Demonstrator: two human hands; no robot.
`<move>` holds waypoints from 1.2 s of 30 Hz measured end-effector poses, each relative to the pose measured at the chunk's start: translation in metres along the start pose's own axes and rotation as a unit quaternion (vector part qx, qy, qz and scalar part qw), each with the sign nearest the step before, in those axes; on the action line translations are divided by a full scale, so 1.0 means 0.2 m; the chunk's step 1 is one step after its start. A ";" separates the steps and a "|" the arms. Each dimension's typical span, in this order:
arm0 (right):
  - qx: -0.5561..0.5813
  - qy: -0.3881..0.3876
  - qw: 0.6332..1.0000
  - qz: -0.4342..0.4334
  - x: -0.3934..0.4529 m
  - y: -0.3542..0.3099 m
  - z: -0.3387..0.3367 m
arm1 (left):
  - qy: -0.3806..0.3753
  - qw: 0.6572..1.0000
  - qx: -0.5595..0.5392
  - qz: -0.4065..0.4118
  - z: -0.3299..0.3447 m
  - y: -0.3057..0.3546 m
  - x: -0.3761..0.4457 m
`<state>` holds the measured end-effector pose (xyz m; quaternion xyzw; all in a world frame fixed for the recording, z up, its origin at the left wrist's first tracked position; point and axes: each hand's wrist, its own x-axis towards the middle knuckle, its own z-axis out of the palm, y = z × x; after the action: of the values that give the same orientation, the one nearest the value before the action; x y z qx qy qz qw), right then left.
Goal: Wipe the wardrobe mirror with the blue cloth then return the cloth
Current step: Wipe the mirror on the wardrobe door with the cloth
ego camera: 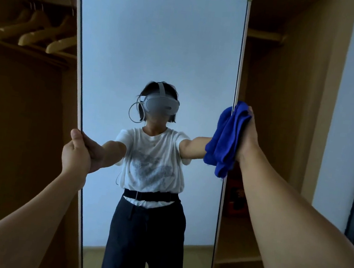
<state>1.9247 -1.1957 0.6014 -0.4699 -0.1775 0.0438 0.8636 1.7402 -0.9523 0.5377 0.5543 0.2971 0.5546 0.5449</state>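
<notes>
Wooden wardrobe shelving and a row of hangers frame the tall mirror. Head view: left hand clamps the mirror's left edge, steadying it. Right hand has the blue cloth bunched against the right edge, fingers closed on it. Wiping looks under way; next, I'd say, sweep inward from that grip across the glass.

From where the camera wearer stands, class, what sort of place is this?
Probably a bedroom or hotel-room wardrobe: wooden hangers on a rail, a full-length mirror on a pull-out frame, and wooden shelves behind it.
</notes>
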 end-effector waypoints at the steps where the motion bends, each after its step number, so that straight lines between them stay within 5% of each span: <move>1: -0.002 0.017 1.000 0.007 0.01 0.02 -0.02 | -0.002 1.000 0.000 0.000 0.00 0.00 0.00; 11: -0.102 -0.016 0.991 0.081 -0.08 0.30 -0.23 | -0.021 1.000 0.006 -0.002 -0.01 -0.02 0.02; 25: -0.148 0.053 0.978 -0.139 0.09 -0.34 0.25 | -0.047 0.998 -0.040 -0.022 -0.01 0.16 0.16; 27: -0.208 0.137 0.947 -0.204 0.11 -0.35 0.31 | -0.045 0.998 -0.040 -0.007 0.01 0.28 0.22; 31: -0.383 0.285 0.818 -0.322 0.07 -0.30 0.42 | -0.077 0.995 -0.066 0.001 0.03 0.50 0.34; 36: -0.512 0.180 0.653 -0.528 0.02 -0.23 0.52 | -0.089 0.992 -0.062 0.062 0.06 0.57 0.35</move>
<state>1.8884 -1.1372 0.6916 -0.6634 -0.2311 -0.6025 0.3788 1.7340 -0.9161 0.6675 0.5841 0.1770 0.5529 0.5672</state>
